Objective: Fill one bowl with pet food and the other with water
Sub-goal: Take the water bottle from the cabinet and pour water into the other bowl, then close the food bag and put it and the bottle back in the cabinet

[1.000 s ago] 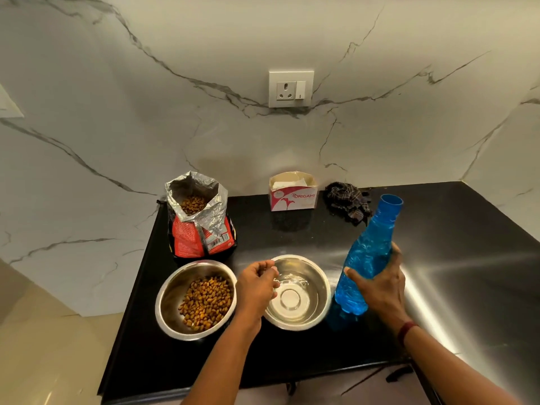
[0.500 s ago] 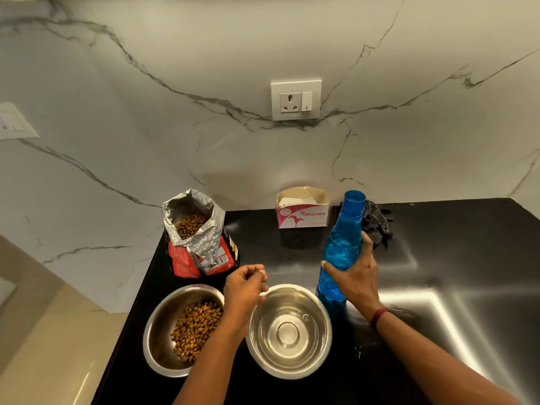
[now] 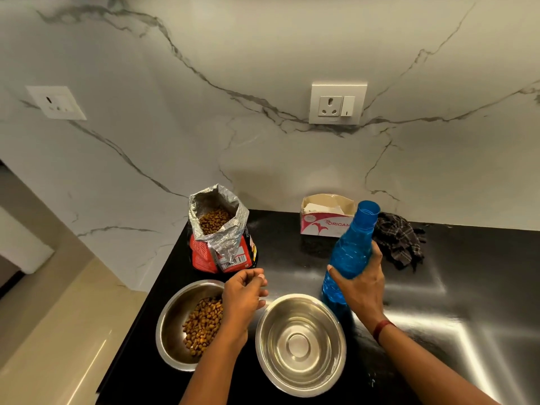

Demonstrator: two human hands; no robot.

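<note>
Two steel bowls sit side by side at the counter's front. The left bowl (image 3: pixel 172 320) holds brown kibble; the right bowl (image 3: pixel 301 344) looks empty and shiny. My left hand (image 3: pixel 244 296) hovers between them, fingers loosely curled, nothing visible in it. My right hand (image 3: pixel 361 285) grips a blue plastic water bottle (image 3: pixel 350 249) with no cap, nearly upright, its base just right of the empty bowl's far rim. An opened red and silver pet food bag (image 3: pixel 219 232) stands behind the left bowl.
On the black counter (image 3: pixel 467 287), a small pink-and-white carton (image 3: pixel 321 220) stands by the marble wall, with a dark checked cloth (image 3: pixel 400 241) to its right. The counter's left edge drops to a beige floor. A wall socket (image 3: pixel 337 103) is above.
The blue bottle has moved left in my right hand, ending close beside the empty bowl. My left hand has come off that bowl's rim. The view has shifted closer and lower.
</note>
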